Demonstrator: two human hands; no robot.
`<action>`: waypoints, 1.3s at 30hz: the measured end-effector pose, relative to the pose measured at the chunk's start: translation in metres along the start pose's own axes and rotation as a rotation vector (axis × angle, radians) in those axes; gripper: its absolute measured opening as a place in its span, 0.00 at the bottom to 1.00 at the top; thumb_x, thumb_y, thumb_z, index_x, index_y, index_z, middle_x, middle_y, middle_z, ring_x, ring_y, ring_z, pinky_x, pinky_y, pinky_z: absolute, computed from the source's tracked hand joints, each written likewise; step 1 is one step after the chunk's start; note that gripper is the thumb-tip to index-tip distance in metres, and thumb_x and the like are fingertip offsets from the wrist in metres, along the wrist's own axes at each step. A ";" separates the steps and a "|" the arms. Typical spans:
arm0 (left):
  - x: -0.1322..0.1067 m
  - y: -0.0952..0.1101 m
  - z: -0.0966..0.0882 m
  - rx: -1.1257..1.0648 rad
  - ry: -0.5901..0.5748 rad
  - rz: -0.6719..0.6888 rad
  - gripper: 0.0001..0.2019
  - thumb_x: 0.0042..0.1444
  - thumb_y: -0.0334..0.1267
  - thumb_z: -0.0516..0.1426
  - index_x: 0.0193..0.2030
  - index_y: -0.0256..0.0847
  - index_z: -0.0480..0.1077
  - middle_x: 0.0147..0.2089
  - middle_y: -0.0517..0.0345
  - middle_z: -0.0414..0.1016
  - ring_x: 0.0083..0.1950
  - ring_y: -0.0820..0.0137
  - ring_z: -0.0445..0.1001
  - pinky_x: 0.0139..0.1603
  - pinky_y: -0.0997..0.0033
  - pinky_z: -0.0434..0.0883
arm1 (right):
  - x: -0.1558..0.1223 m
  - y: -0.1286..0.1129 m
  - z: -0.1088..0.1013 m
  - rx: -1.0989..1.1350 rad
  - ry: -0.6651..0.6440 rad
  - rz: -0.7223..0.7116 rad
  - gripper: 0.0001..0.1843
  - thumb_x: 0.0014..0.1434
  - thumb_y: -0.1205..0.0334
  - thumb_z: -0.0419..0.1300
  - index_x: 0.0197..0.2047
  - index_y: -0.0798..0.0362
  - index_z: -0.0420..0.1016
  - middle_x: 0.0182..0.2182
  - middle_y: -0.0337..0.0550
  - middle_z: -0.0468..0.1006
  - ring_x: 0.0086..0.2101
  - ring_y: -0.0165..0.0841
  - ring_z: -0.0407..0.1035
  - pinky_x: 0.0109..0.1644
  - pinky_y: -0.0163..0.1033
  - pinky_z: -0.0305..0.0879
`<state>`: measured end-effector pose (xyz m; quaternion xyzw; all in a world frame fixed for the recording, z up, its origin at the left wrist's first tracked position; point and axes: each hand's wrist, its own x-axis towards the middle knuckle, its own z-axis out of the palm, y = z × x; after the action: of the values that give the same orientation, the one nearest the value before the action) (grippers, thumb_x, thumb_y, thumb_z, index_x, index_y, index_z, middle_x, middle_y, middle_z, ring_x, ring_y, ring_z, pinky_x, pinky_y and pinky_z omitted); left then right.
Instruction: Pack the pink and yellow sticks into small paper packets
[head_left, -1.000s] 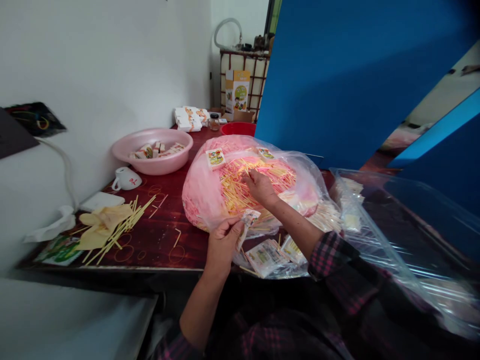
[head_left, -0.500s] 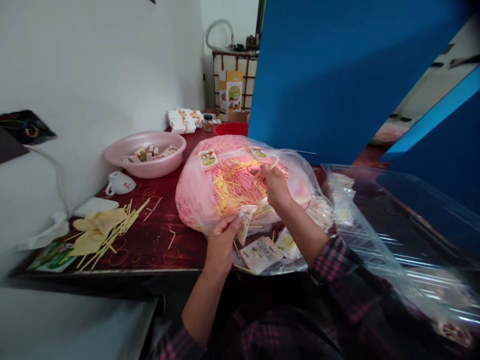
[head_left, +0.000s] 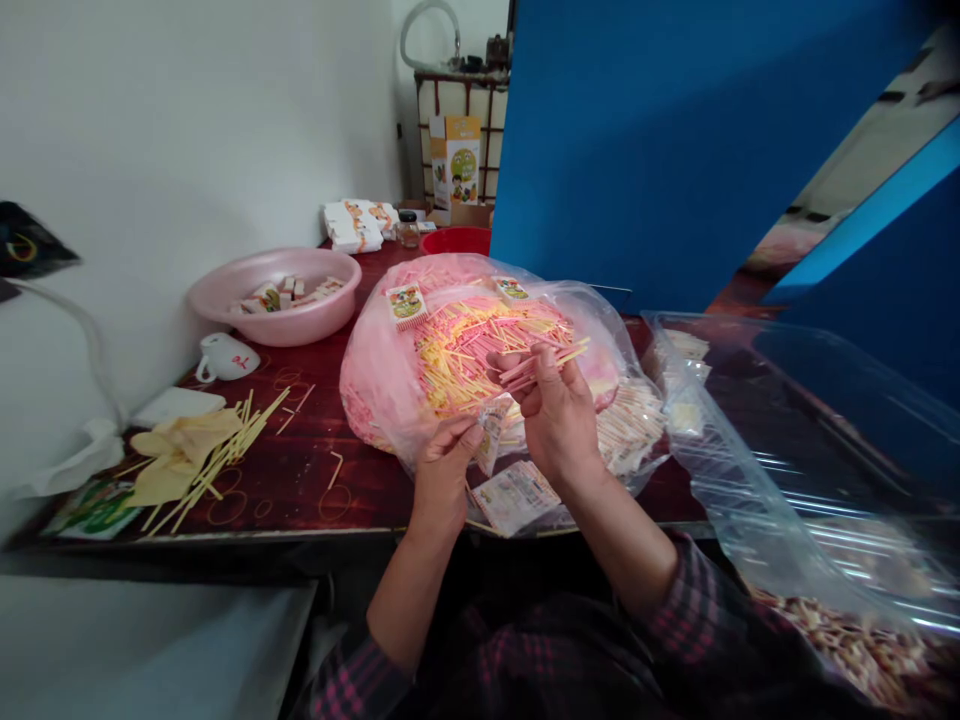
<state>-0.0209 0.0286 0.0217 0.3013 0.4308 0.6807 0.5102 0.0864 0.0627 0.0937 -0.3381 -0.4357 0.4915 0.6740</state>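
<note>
Gripping a small printed sachet (head_left: 491,435) between thumb and fingers of the left hand (head_left: 442,465), at the near side of a large clear plastic bag (head_left: 379,370); cannot tell what, if anything, is inside it. Holding several thin pink and yellow sticks (head_left: 519,374) in the closed fingers of the right hand (head_left: 559,425), just above the bag's open mouth, ends poking out on either side.

Inside the bag, a big heap of loose pink and yellow sticks (head_left: 465,370), yellower at the left of the opening. On top of the bag, 2 printed packets (head_left: 406,305): 1 to the left, 1 farther back. In front, flat near the worktop (head_left: 292,510) edge, 1 printed pouch (head_left: 516,497). Right of the opening, a pile of bundled sticks (head_left: 630,425).

To the left, in a pink basin (head_left: 277,325), a small jumble of printed boxes (head_left: 289,292). Below it, a white mug (head_left: 225,357) with red marking. Behind the bag, a partly hidden red basin (head_left: 457,240), contents out of sight, near a lidded glass jar (head_left: 407,230). At the right, a clear plastic bin (head_left: 750,480), with pale packets (head_left: 686,380) at its left end.
</note>
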 end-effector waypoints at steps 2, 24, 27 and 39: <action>-0.001 -0.001 0.001 -0.007 -0.011 -0.001 0.14 0.42 0.45 0.72 0.35 0.41 0.82 0.40 0.56 0.80 0.45 0.68 0.76 0.54 0.64 0.71 | -0.008 0.002 0.002 -0.051 0.018 -0.041 0.15 0.67 0.43 0.53 0.43 0.47 0.62 0.37 0.44 0.85 0.46 0.39 0.80 0.52 0.49 0.75; 0.000 -0.005 0.008 -0.021 -0.031 0.103 0.10 0.49 0.45 0.69 0.33 0.42 0.80 0.39 0.58 0.79 0.42 0.70 0.75 0.50 0.66 0.72 | -0.017 0.009 -0.011 -0.423 -0.152 0.082 0.16 0.65 0.50 0.55 0.45 0.50 0.79 0.49 0.45 0.82 0.54 0.39 0.73 0.62 0.46 0.65; 0.002 -0.005 0.012 -0.055 -0.042 0.059 0.10 0.46 0.44 0.70 0.33 0.42 0.80 0.38 0.58 0.78 0.41 0.70 0.75 0.49 0.68 0.73 | -0.013 0.014 -0.005 -0.247 -0.070 0.083 0.16 0.62 0.49 0.58 0.45 0.51 0.76 0.45 0.46 0.84 0.54 0.39 0.73 0.62 0.47 0.64; 0.055 0.017 0.036 0.035 -0.035 0.291 0.06 0.53 0.40 0.65 0.34 0.41 0.77 0.35 0.60 0.77 0.37 0.73 0.73 0.44 0.71 0.70 | 0.050 0.009 0.006 -0.235 -0.179 0.060 0.11 0.54 0.57 0.59 0.35 0.51 0.81 0.44 0.44 0.84 0.50 0.39 0.74 0.61 0.47 0.65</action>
<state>-0.0144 0.0894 0.0513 0.3813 0.3853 0.7345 0.4083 0.0841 0.1133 0.1006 -0.3823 -0.5383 0.4853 0.5732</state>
